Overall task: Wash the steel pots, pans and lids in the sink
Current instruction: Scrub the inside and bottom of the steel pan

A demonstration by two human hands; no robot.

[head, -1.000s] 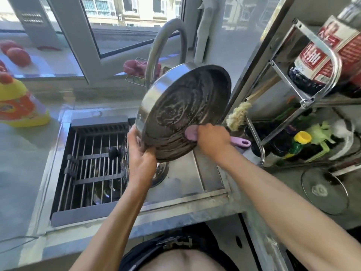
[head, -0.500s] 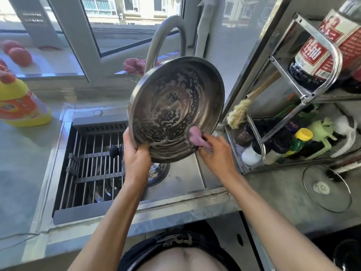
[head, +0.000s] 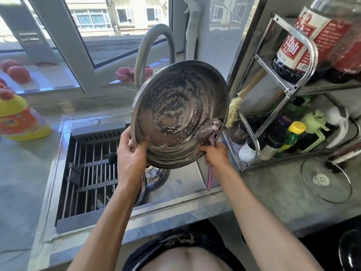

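Steel pan: a round pan (head: pixel 179 114) is held up above the sink (head: pixel 187 180), tilted so its inside faces the camera; streaks of white foam cover the inside.
Left hand: the left hand (head: pixel 130 153) has its grip on the pan's lower left rim, thumb inside the pan and fingers curled behind it.
Right hand: the right hand (head: pixel 214 155) has its grip closed round the pink handle of a scrub brush (head: pixel 209 132); the handle's end sticks out below the hand.
Brush head: dark and soapy, it presses against the inside of the pan at the lower right edge.
Sink contents: another steel piece (head: pixel 156 177) sits on the sink floor just below the held pan; what kind it is cannot be told.
Drain rack: a grey slatted rack (head: pixel 89 173) spans the left part of the sink, with a black knob showing beside the left wrist.
Tap: a curved steel tap (head: pixel 148 47) rises behind the pan.
Surface, left: a yellow detergent bottle (head: pixel 19 118) stands on the surface left of the sink.
Surface, right: a glass lid (head: pixel 326 178) lies flat, near a steel shelf rack (head: pixel 283 79) holding bottles and jars.
Window sill: red round fruit (head: pixel 17 72) lie there.
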